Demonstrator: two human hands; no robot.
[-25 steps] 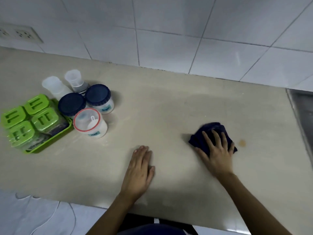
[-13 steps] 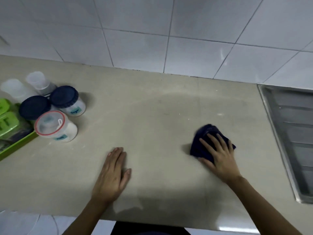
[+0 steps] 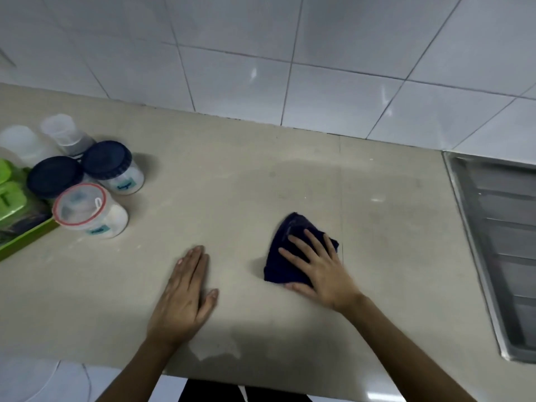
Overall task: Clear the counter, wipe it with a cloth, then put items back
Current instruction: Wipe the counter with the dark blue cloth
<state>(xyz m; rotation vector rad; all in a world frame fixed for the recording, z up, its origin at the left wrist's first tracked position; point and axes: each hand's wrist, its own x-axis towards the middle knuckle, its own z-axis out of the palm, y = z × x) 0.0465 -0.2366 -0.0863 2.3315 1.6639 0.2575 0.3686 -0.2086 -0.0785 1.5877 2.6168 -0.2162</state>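
A dark blue cloth (image 3: 285, 245) lies bunched on the beige counter (image 3: 232, 181), right of centre. My right hand (image 3: 317, 268) presses flat on the cloth with fingers spread, covering its near right part. My left hand (image 3: 185, 297) rests flat on the bare counter to the cloth's left, fingers together, holding nothing. At the far left stand two jars with dark blue lids (image 3: 111, 166) (image 3: 55, 177), a jar with a red-rimmed clear lid (image 3: 90, 210), two clear-capped bottles (image 3: 62, 136) (image 3: 21, 143) and a green tray of green-lidded boxes (image 3: 17, 216).
A steel sink drainboard (image 3: 499, 242) is set into the counter at the right. White wall tiles (image 3: 290, 68) rise behind the counter. The counter's front edge runs just under my forearms, with pale floor below.
My right hand slid the cloth leftwards across the counter, nearer my left hand. The view swung right over the second, bringing the drainboard in and pushing the jars to the left edge.
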